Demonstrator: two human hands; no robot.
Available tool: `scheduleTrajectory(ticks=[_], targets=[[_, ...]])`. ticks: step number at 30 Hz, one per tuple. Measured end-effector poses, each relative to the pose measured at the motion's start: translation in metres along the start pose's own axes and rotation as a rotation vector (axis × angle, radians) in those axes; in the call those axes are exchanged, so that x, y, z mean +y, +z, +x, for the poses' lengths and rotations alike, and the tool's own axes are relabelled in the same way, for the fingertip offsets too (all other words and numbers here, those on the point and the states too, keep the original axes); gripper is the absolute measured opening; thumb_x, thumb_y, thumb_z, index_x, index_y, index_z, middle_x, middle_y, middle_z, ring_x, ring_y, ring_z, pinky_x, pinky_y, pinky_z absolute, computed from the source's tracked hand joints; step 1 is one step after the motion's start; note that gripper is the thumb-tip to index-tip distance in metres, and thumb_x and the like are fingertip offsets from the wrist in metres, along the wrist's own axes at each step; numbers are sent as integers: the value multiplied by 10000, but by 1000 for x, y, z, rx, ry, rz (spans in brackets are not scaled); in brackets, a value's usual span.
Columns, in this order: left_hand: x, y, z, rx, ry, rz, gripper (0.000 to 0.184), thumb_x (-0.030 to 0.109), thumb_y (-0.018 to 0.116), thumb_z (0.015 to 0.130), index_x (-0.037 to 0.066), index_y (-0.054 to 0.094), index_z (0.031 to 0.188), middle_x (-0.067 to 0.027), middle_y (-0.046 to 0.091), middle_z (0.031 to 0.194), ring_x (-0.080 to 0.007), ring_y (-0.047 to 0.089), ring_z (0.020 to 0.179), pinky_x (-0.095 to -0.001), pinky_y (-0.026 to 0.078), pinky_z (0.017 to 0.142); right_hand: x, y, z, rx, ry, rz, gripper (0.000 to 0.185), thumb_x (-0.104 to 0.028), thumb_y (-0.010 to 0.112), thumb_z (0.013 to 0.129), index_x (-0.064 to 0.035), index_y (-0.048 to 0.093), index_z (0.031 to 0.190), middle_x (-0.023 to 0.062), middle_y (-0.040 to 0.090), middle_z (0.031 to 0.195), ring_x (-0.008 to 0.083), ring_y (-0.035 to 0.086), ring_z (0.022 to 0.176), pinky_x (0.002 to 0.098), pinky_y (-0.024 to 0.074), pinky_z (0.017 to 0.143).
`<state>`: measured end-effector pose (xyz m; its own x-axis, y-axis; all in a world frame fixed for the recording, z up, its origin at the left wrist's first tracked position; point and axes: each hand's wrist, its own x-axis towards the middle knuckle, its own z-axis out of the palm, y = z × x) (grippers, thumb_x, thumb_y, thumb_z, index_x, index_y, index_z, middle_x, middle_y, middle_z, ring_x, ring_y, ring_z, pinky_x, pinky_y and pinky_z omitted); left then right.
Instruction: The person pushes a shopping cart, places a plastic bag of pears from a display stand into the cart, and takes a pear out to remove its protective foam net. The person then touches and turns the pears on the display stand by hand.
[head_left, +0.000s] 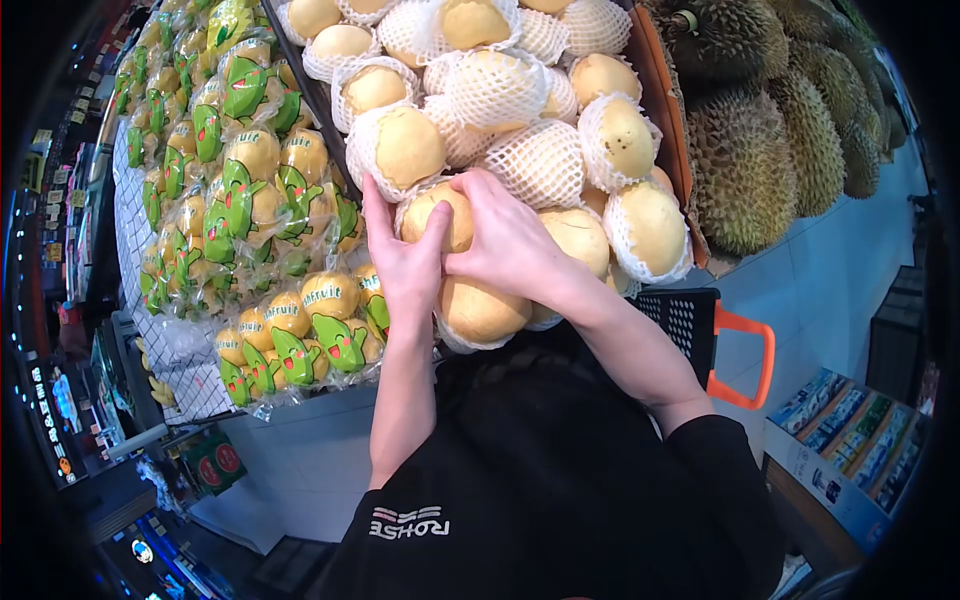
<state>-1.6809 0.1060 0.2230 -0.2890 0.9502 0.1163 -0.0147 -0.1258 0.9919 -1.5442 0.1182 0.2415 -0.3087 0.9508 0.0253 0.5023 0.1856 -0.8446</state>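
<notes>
Both hands are around a pale yellow melon [456, 214] in a white foam net, at the front of a heap of similar fruit. My left hand [404, 268] curls around its left side, thumb on the skin. My right hand [503, 242] presses on its right side, fingers bent over the far edge. Some fingertips are hidden. Just below the hands sits another yellow melon [484, 310], its upper side bare. Beyond them, a melon [410, 148] in a foam sleeve touches the held one.
A brown carton wall [668, 130] borders the heap, with spiky durians [742, 170] beyond it. Bagged yellow fruit [255, 150] with green cartoon labels lies at left. A black basket with an orange handle [768, 350] stands by my right arm. A printed display box [840, 450] is lower right.
</notes>
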Motion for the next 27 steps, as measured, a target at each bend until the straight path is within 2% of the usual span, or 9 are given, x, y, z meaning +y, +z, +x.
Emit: scheduleTrajectory(ticks=[2,4,6,8,11,15,17,23,27], targets=[[-5,-8,5,3,23,45,821,25,714,832,-101,229,1482,-216,393,1464,-246,428,1316,-353,352,1100,5,2,0,34,-274,-79,768,-201,831,629,41,468,1260,243,506,1260,413,486,1216,437,420,1029],[-5,-9,6,38,37,143,737,46,705,845,-100,312,1450,-214,435,1435,-248,433,1315,-359,362,1093,8,2,1,24,-303,-68,827,-215,833,635,64,425,1297,253,493,1266,423,479,1211,444,405,1046],[-6,-11,6,44,32,166,720,44,690,858,-96,310,1453,-214,443,1430,-251,439,1313,-356,357,1096,11,0,2,17,-332,-57,886,-229,835,640,88,383,1334,264,480,1272,434,472,1205,451,391,1064],[-6,-10,7,46,25,186,704,42,675,871,-92,308,1456,-214,452,1425,-253,445,1310,-353,352,1099,16,-2,4,1,-200,32,1031,-250,847,632,96,285,1424,286,455,1320,431,461,1235,437,393,1069],[-2,-4,6,-2,16,53,618,-17,568,933,-62,284,1480,-181,482,1409,-220,488,1274,-326,400,1054,12,-4,6,-50,-168,0,1122,-272,850,624,101,210,1466,309,436,1343,435,445,1261,433,392,1074],[-1,-4,4,11,9,-14,597,38,513,970,-74,249,1495,-181,443,1455,-216,461,1308,-339,365,1091,-1,3,12,-62,-118,-95,1151,-279,844,607,117,186,1464,322,441,1318,451,455,1236,442,400,1066],[0,-6,3,42,-27,-75,589,71,495,984,-77,245,1496,-183,433,1465,-218,453,1317,-346,356,1100,-12,0,13,-141,5,-127,1195,-296,847,594,128,155,1472,329,415,1363,447,423,1286,440,362,1098],[13,-4,-1,68,-125,-6,536,135,417,1014,-84,278,1483,-193,409,1482,-226,433,1337,-351,345,1112,-5,3,14,-120,-67,-42,1221,-304,840,607,119,106,1486,332,397,1375,438,425,1285,431,348,1108],[-3,-10,2,95,-34,-28,517,133,397,1023,-92,286,1475,-206,404,1483,-246,422,1353,-363,346,1121,2,4,19,-103,-68,41,1242,-316,846,611,122,87,1490,347,357,1417,433,396,1327,425,318,1130]])
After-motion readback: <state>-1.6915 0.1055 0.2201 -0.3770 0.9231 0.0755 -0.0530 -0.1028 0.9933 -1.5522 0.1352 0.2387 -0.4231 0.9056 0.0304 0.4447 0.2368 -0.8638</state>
